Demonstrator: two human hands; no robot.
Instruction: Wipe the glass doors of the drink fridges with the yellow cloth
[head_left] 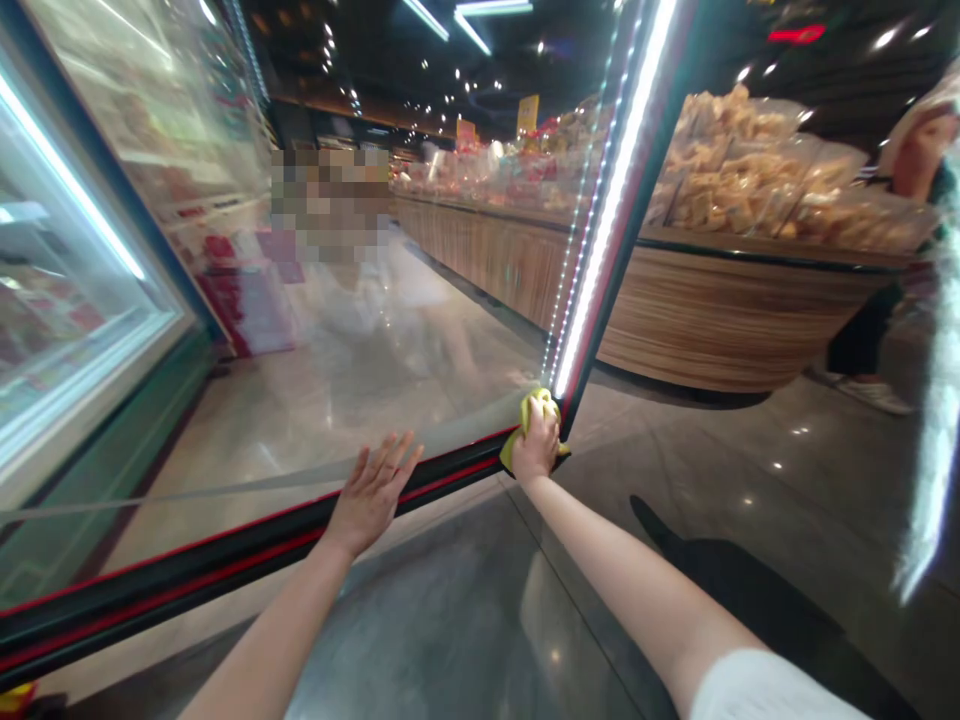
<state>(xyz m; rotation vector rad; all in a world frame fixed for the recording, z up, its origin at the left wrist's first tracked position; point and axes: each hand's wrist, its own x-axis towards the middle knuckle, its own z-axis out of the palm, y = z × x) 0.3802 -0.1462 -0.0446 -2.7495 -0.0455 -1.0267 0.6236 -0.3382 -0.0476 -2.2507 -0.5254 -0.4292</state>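
A glass door (420, 400) with a black and red frame stands in front of me, a bright light strip running up its right side. My left hand (375, 490) lies on the lower frame bar, fingers stretched out and a little apart, holding nothing. At the frame's lower right corner, my right hand (538, 440) is closed on a yellow cloth (517, 447). The cloth is bunched under the fingers and touches the corner where the bar meets the lit upright. Part of it is hidden by the hand.
To the left is a lit display cabinet (75, 400). Past the door's right edge stands a wood-panelled counter (720, 320) heaped with bagged food (750, 180). A person (862, 335) is at the far right. Grey tiled floor (450, 620) lies below the door.
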